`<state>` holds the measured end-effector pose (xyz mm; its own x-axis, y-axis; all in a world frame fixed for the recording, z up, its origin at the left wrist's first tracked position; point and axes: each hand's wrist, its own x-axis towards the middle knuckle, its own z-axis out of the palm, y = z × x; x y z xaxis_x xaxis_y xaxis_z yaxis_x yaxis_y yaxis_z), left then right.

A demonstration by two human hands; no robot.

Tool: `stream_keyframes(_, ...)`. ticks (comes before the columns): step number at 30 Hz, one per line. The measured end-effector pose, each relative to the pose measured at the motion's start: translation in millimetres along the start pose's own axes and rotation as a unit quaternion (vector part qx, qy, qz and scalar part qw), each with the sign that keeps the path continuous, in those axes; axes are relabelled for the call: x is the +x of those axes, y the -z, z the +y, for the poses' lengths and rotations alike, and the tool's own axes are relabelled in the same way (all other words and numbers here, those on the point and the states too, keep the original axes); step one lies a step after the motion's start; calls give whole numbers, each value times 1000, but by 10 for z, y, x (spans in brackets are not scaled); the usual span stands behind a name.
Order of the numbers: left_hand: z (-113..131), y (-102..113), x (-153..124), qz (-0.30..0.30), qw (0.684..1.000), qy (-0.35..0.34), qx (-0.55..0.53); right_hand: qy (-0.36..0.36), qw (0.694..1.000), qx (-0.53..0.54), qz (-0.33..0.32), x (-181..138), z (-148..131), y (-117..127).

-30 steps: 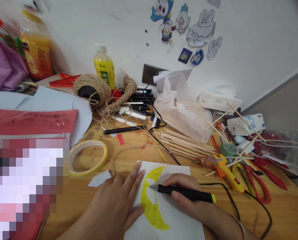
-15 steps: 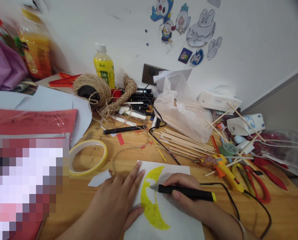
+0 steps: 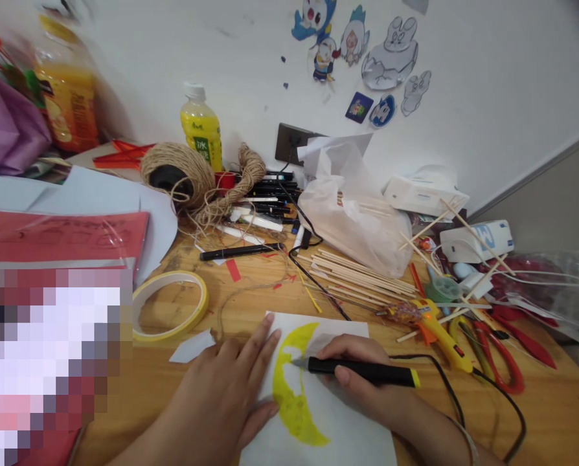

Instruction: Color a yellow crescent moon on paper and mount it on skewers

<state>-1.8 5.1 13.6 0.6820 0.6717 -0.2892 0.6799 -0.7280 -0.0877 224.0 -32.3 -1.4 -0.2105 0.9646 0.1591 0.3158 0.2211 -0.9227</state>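
Note:
A sheet of white paper [image 3: 352, 421] lies at the front of the wooden table, bearing a yellow crescent moon [image 3: 296, 414] with a white uncoloured patch in its middle. My left hand [image 3: 226, 382] rests flat with fingers spread, its fingertips on the paper's left edge. A black marker [image 3: 367, 371] with a yellow end is gripped in my right hand [image 3: 362, 362]. Its tip touches the moon near the white patch. Left of the paper, a small white paper scrap [image 3: 191, 347] sits close to my left hand.
A roll of yellow tape [image 3: 199, 304] lies left. Behind are wooden sticks [image 3: 362, 275], twine [image 3: 192, 171], markers and a capped black marker [image 3: 241, 251]. To the right are a yellow glue gun [image 3: 442, 340] with its cord and red-handled scissors [image 3: 500, 362].
Yellow has spread slightly beside the white patch near the marker tip. Both hands stay in nearly the same place.

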Motion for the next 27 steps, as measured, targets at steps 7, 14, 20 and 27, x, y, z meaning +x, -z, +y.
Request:
stream_keyframes(7,-5,-7,-12,10,1000,-4,-8,0,1000,12,-2,-3,16,1)
stream_keyframes(14,4,-12,-7,-2,1000,3,6,-5,1000,8,5,-5,14,8)
stream_keyframes(20,5,13,-3,-4,1000,3,4,-7,1000,13,12,14,-29,8)
stream_keyframes(27,6,-24,-13,4,1000,3,1,-17,1000,13,15,24,-46,6)
